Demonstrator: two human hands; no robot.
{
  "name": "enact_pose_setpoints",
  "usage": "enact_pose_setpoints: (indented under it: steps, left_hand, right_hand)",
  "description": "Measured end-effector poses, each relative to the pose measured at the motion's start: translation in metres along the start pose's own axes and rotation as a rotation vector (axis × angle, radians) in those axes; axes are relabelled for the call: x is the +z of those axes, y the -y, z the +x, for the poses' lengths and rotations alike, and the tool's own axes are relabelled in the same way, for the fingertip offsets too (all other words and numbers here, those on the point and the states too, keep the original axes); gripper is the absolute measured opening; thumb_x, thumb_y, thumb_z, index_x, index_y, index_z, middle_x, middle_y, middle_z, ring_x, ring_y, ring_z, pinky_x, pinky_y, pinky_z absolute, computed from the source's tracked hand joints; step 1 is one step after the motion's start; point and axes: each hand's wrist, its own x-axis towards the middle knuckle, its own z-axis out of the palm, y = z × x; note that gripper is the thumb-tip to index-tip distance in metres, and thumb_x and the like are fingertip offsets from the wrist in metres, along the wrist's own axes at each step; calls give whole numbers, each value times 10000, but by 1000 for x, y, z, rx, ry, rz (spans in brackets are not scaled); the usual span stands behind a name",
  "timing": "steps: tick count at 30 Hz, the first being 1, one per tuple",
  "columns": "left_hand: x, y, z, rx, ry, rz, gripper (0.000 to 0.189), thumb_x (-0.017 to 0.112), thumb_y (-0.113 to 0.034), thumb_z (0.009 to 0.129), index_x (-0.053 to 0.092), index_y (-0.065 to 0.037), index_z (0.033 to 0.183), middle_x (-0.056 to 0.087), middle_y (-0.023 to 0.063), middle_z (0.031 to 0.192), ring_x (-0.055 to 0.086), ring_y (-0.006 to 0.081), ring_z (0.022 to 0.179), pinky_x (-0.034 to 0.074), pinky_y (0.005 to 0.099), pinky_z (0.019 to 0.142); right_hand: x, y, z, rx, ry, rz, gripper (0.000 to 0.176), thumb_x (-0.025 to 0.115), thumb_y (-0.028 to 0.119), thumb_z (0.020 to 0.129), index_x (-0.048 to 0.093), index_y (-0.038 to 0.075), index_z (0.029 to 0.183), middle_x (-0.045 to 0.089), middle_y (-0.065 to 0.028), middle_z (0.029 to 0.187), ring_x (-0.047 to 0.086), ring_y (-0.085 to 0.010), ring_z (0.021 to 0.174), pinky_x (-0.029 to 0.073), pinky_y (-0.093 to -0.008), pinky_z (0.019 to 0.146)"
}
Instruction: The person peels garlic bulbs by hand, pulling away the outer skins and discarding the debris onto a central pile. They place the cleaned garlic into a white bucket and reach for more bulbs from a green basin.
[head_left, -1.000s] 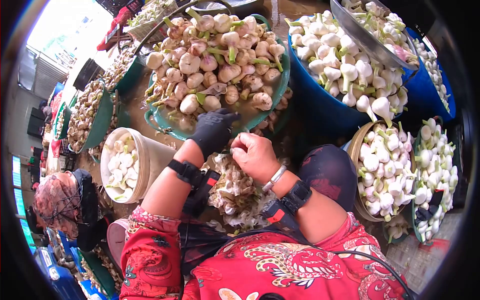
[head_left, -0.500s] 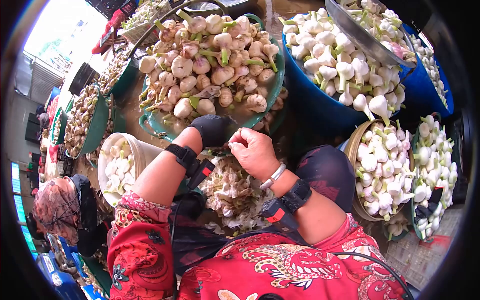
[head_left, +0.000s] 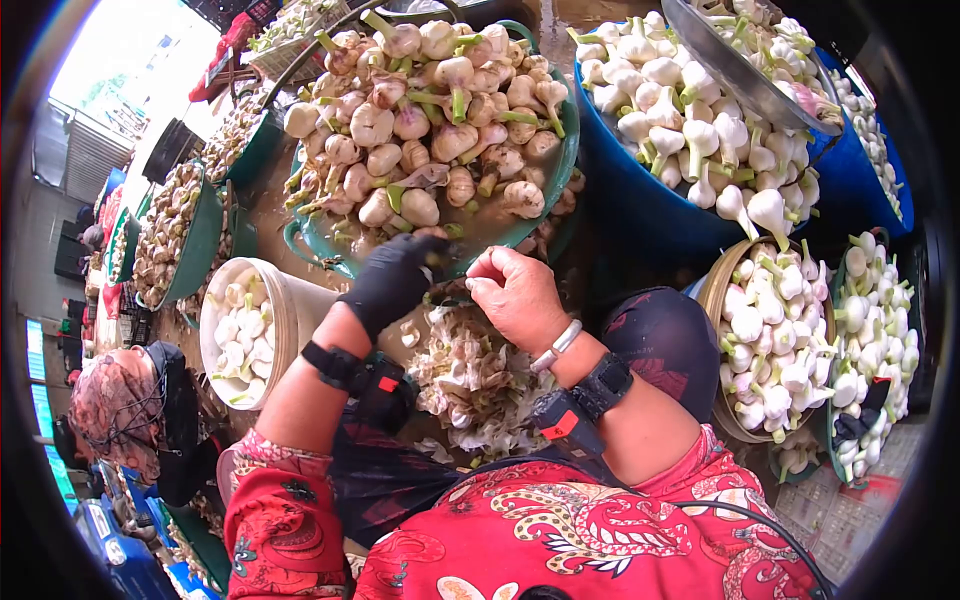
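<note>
My left hand (head_left: 388, 284), in a black glove, reaches to the near rim of a green basin (head_left: 566, 150) heaped with unpeeled garlic bulbs (head_left: 372, 124). Its fingers are blurred right beside the lowest bulbs. To its right, my bare right hand (head_left: 520, 295) is closed in a pinch in front of the rim; what it holds, if anything, is hidden by the fingers. Below both hands lies a pile of garlic skins and trimmings (head_left: 470, 375) between my knees.
A white bucket (head_left: 300, 300) with peeled garlic stands at left. On the right are a large blue tub (head_left: 610, 190) of clean bulbs with a metal pan (head_left: 720, 70) on it, a tan bucket (head_left: 712, 290) and another green basin (head_left: 835, 440). A person's covered head (head_left: 115, 410) is at far left.
My left hand has straightened and moved away from my right hand, up and left to the basin's rim. My right hand stays pinched, nearly in place. The view has shifted slightly.
</note>
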Motion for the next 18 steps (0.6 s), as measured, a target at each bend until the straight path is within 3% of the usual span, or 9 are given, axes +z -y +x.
enact_pose_setpoints:
  steps: [1, 2, 4, 6, 8, 10, 12, 13, 18]
  left_hand:
    - [2, 9, -4, 9, -194, -209, 361, 620, -127, 780, 606, -169, 1138, 643, 153, 915, 648, 246, 810, 506, 358, 683]
    - [-19, -15, -13, -269, -150, -383, 288, 555, -101, 889, 573, -23, 1166, 635, 49, 803, 613, 132, 731, 491, 261, 644]
    - [-38, -35, -33, -443, -247, -1107, 253, 536, -102, 913, 577, 4, 1139, 600, 26, 792, 596, 122, 691, 486, 250, 629]
    - [-40, -49, -53, -363, -219, -1267, 333, 559, -204, 910, 573, 13, 1162, 637, 60, 848, 594, 119, 674, 485, 244, 614]
    - [-34, -64, -65, -392, -216, -1237, 370, 509, -258, 947, 561, 17, 1188, 634, 48, 890, 592, 112, 687, 483, 243, 611]
    - [-20, -66, -72, -375, -353, -1191, 364, 509, -269, 953, 573, 11, 1176, 633, 41, 896, 592, 109, 696, 485, 250, 618]
    - [-11, -64, -76, -363, -395, -1163, 343, 521, -253, 948, 582, 9, 1161, 634, 39, 903, 594, 106, 721, 484, 249, 633]
    - [-7, -63, -78, -349, -431, -1130, 322, 533, -237, 944, 591, 7, 1147, 634, 38, 909, 596, 104, 746, 484, 249, 648]
    - [6, -70, -75, -450, -513, -1396, 246, 571, -149, 912, 612, 2, 1103, 636, 30, 909, 582, 90, 789, 473, 238, 698]
  right_hand:
    - [0, 2, -1, 48, 17, -21, 148, 648, 45, 775, 605, 22, 915, 611, -14, 754, 538, -74, 671, 470, -245, 636]
    - [2, 3, -1, 94, 35, -40, 253, 657, 37, 768, 595, 30, 1014, 624, -28, 818, 565, -83, 720, 487, -251, 677]
    - [15, -6, -1, -10, 11, 78, 382, 689, 58, 721, 569, 50, 1083, 625, -59, 882, 590, -127, 751, 500, -281, 707]
    - [22, -5, -3, -107, -5, 192, 512, 721, 78, 673, 543, 71, 1153, 625, -89, 946, 615, -171, 782, 514, -310, 737]
    - [20, 3, -5, 146, 382, 708, 666, 774, 83, 620, 507, 90, 1230, 592, -98, 1057, 596, -170, 896, 501, -309, 811]
    - [22, -3, -9, 178, 386, 619, 653, 796, 80, 586, 542, 83, 1188, 571, -81, 1076, 564, -166, 976, 479, -306, 846]
    - [25, -7, -11, -114, 244, 239, 548, 716, -23, 683, 528, 47, 1193, 556, -45, 1125, 571, -130, 985, 488, -282, 858]
    - [20, 3, -13, -389, 119, -77, 522, 747, 26, 636, 577, 50, 1129, 568, -70, 1086, 566, -189, 1019, 460, -310, 899]
    - [20, 6, -20, -448, 88, -144, 570, 769, 42, 624, 575, 42, 1159, 560, -80, 1089, 545, -203, 1064, 441, -305, 925]
